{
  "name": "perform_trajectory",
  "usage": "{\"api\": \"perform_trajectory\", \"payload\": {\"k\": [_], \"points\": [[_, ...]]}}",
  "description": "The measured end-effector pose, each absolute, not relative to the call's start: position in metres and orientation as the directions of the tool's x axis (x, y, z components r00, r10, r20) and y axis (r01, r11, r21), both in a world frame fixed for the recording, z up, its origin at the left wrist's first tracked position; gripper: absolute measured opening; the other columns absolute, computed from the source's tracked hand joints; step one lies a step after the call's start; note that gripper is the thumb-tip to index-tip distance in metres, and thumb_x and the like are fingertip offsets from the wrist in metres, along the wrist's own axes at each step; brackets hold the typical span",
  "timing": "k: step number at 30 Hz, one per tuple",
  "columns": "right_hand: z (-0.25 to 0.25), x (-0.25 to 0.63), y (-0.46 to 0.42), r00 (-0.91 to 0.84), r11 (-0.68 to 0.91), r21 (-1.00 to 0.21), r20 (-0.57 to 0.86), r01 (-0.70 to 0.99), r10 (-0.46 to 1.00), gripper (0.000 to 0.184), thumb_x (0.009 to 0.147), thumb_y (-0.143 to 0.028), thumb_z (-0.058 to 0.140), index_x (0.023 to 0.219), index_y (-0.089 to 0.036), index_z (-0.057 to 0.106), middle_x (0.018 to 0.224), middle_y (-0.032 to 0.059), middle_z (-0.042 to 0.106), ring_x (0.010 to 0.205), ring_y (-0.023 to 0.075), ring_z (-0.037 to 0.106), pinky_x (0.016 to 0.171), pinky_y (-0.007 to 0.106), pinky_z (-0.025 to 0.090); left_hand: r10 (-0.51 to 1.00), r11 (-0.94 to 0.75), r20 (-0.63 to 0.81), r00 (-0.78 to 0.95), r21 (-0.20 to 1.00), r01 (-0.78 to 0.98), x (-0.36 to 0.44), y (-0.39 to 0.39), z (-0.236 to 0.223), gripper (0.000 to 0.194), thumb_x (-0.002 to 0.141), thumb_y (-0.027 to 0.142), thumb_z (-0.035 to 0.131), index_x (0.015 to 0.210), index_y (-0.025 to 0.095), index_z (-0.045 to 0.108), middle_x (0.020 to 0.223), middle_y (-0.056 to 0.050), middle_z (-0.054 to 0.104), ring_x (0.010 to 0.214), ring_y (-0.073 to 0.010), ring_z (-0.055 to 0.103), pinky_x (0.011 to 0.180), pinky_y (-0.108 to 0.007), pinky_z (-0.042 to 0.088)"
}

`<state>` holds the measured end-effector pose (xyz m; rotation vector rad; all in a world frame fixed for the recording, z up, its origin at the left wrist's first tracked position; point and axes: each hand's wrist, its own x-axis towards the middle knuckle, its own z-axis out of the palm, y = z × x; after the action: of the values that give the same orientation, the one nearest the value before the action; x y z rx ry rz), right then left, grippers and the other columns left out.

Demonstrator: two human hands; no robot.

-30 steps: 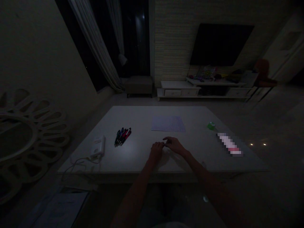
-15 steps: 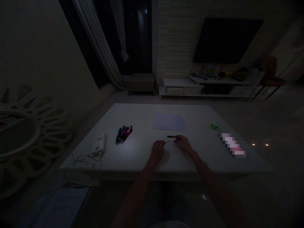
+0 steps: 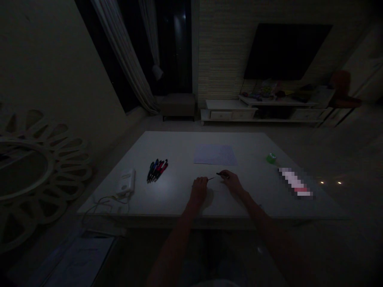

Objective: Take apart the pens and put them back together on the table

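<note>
My left hand rests low over the white table, its fingers closed on a thin dark rod, which looks like a pen refill and points to the right. Just across from it, my right hand pinches a short black pen barrel between thumb and fingers. The barrel's left end is close to the rod's tip, with a small gap between them. Behind both hands lies a sheet of paper. Dim light hides finer detail of the pieces.
Several pens lie bunched on the left. A white box-shaped device with cables sits near the left edge. Toward the right are a green round item and a blurred-out pinkish object.
The black barrel, earlier lying level beyond my right fingers, is now tilted and drawn in closer to the right hand. My left hand has hardly moved.
</note>
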<state>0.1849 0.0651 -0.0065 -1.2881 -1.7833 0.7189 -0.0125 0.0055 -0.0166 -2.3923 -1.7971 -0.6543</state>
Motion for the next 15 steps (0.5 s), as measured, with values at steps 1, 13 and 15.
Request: {"api": "perform_trajectory", "payload": {"k": [1, 13, 15], "points": [[-0.003, 0.189, 0.060, -0.168, 0.335, -0.814, 0.290, 0.474, 0.942, 0.022, 0.080, -0.028, 0.051, 0.093, -0.018, 0.067, 0.093, 0.0068, 0.069, 0.083, 0.0184, 0.063, 0.078, 0.032, 0.047, 0.902, -0.305, 0.373, 0.217, 0.195, 0.932, -0.012, 0.006, -0.016, 0.018, 0.089, 0.010, 0.039, 0.100, 0.018, 0.051, 0.093, -0.006, 0.057, 0.088, -0.0205, 0.051, 0.079, -0.035, 0.040], [0.028, 0.182, 0.040, -0.305, 0.466, -0.763, 0.359, 0.448, 0.882, 0.021, 0.082, -0.029, 0.052, 0.091, -0.020, 0.070, 0.089, 0.0065, 0.067, 0.080, 0.0167, 0.060, 0.072, 0.030, 0.046, 0.902, -0.316, 0.366, 0.230, 0.194, 0.929, -0.014, 0.004, -0.011, 0.019, 0.087, 0.008, 0.042, 0.100, 0.017, 0.051, 0.093, -0.006, 0.057, 0.088, -0.0200, 0.051, 0.079, -0.034, 0.040], [0.030, 0.184, 0.040, -0.304, 0.461, -0.758, 0.354, 0.461, 0.885, 0.021, 0.082, -0.028, 0.053, 0.091, -0.020, 0.070, 0.089, 0.0063, 0.067, 0.080, 0.0166, 0.060, 0.072, 0.029, 0.046, 0.899, -0.318, 0.371, 0.234, 0.183, 0.930, -0.014, 0.004, -0.012, 0.018, 0.087, 0.009, 0.042, 0.101, 0.017, 0.051, 0.094, -0.006, 0.057, 0.088, -0.0201, 0.051, 0.079, -0.034, 0.040]]}}
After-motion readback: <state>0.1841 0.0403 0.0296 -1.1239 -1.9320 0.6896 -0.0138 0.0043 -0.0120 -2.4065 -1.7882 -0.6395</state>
